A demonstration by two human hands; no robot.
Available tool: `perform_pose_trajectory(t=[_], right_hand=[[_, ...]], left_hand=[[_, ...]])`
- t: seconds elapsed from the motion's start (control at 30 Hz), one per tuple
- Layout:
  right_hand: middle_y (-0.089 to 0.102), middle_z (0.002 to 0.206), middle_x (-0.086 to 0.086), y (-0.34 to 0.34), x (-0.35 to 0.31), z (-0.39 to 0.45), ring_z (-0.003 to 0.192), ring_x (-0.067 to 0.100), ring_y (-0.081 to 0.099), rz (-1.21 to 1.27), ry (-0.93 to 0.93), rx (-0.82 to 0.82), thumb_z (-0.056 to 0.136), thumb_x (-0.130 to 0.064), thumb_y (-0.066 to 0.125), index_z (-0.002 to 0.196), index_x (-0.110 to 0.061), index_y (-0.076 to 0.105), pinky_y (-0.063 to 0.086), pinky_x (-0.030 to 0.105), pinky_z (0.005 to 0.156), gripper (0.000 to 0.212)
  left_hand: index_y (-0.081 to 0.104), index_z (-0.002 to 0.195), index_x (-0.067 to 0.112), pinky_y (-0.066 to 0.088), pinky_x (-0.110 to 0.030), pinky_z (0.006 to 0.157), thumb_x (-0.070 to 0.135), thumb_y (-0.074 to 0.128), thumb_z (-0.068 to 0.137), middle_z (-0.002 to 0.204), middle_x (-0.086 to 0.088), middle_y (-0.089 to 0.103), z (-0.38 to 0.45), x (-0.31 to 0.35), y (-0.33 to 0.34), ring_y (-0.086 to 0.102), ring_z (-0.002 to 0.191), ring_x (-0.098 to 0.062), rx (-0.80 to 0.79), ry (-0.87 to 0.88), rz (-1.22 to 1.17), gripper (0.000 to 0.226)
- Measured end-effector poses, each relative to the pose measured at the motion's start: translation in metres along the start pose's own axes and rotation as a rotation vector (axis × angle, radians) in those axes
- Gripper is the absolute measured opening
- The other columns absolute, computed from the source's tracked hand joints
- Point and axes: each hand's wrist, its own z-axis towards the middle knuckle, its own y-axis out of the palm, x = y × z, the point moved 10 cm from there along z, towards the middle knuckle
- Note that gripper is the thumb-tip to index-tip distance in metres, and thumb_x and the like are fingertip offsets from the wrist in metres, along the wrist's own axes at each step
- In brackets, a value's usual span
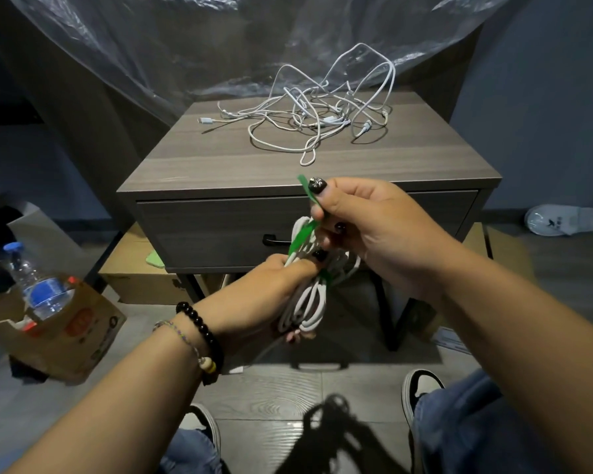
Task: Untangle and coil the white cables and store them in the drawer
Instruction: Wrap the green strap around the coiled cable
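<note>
step: tying coil | my left hand (281, 278) grips coiled cable (305, 302) | right hand (367, 224) pinches green tie (307, 213) above | next: cinch, open drawer (220, 230)

Our left hand (274, 285) curls its fingers round something below, while our right hand (363, 227) pinches between thumb and forefinger just above it.

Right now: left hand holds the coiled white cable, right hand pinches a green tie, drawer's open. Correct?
Not the drawer: the head view shows it closed. The rest stands: the left hand holds the coiled white cable, and the right hand pinches the green tie.
</note>
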Motion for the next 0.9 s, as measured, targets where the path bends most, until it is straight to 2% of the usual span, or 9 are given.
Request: perform_pose_trajectory(t=[0.1,0.2,0.27,0.37,0.43,0.53,0.67,0.8,0.9], right_hand=[[0.055,0.069,0.005,0.002,-0.004,-0.002,0.063,0.011,0.051,0.046,-0.014,-0.06,0.096,-0.016,0.05,0.07,-0.011,0.058,0.045,0.019,0.063,0.028],[0.055,0.069,0.003,0.011,-0.009,-0.005,0.065,0.012,0.051,0.019,-0.037,-0.139,0.085,-0.023,0.05,0.069,-0.012,0.057,0.044,0.021,0.063,0.021],[0.056,0.065,-0.003,0.022,-0.012,-0.01,0.064,0.008,0.05,-0.208,-0.116,-0.155,0.085,-0.02,0.05,0.067,-0.015,0.056,0.043,0.022,0.062,0.019],[0.058,0.066,0.0,0.035,-0.016,-0.015,0.065,0.007,0.051,-0.525,-0.222,-0.154,0.088,-0.021,0.048,0.067,-0.021,0.056,0.044,0.031,0.066,0.023],[0.055,0.063,-0.002,0.021,-0.022,-0.013,0.063,0.004,0.049,-0.472,-0.223,-0.071,0.088,-0.02,0.047,0.066,-0.021,0.055,0.042,0.029,0.063,0.024],[0.056,0.058,0.001,-0.005,-0.02,-0.011,0.053,0.009,0.055,-0.29,-0.071,-0.016,0.098,-0.012,0.047,0.071,-0.008,0.057,0.045,0.022,0.052,0.029],[0.051,0.054,0.011,-0.009,-0.012,-0.018,0.048,0.023,0.064,-0.292,0.113,-0.051,0.097,-0.007,0.046,0.076,0.004,0.058,0.046,0.023,0.041,0.027],[0.053,0.05,0.014,-0.014,-0.012,-0.017,0.048,0.032,0.065,-0.38,0.153,-0.017,0.089,-0.005,0.048,0.071,0.009,0.059,0.046,0.027,0.04,0.025],[0.055,0.051,0.015,-0.014,-0.012,-0.019,0.05,0.033,0.067,-0.395,0.169,-0.023,0.084,-0.015,0.054,0.069,0.01,0.061,0.047,0.024,0.04,0.029]], left_hand=[[0.053,0.094,0.009,0.041,-0.024,0.043,0.041,0.057,0.081,0.079,-0.018,0.053,0.003,0.008,-0.005,0.051,0.054,-0.019,0.019,0.082,-0.018,0.035],[0.049,0.118,0.008,0.043,-0.024,0.043,0.057,0.061,0.076,0.082,-0.012,0.059,0.006,0.006,-0.005,0.056,0.055,-0.013,0.061,0.094,0.028,0.066],[0.047,0.11,-0.004,0.041,-0.024,0.041,0.046,0.061,0.084,0.077,-0.02,0.054,0.004,0.015,0.001,0.052,0.052,-0.018,0.057,0.196,0.088,0.058],[0.048,0.088,-0.001,0.047,-0.021,0.049,0.012,0.05,0.09,0.072,-0.018,0.052,0.001,0.029,-0.001,0.056,0.06,-0.013,0.12,0.319,0.166,0.013],[0.052,0.09,-0.002,0.047,-0.027,0.048,0.022,0.048,0.095,0.076,-0.029,0.051,0.004,0.028,-0.007,0.054,0.063,-0.023,0.161,0.282,0.13,0.025],[0.057,0.092,0.012,0.043,-0.024,0.042,0.03,0.046,0.099,0.082,-0.015,0.051,0.009,0.027,-0.019,0.047,0.056,-0.02,0.24,0.197,0.073,0.022],[0.051,0.115,0.011,0.042,-0.027,0.044,0.033,0.055,0.093,0.082,-0.013,0.055,0.011,0.022,-0.03,0.052,0.061,-0.021,0.314,0.176,0.069,0.032],[0.05,0.119,0.012,0.046,-0.031,0.052,0.035,0.059,0.089,0.089,-0.017,0.057,0.01,0.019,-0.023,0.053,0.073,-0.026,0.25,0.165,0.062,0.039],[0.047,0.123,0.011,0.047,-0.029,0.049,0.027,0.051,0.096,0.091,-0.017,0.056,0.006,0.017,-0.016,0.053,0.073,-0.026,0.19,0.135,0.058,0.032]])
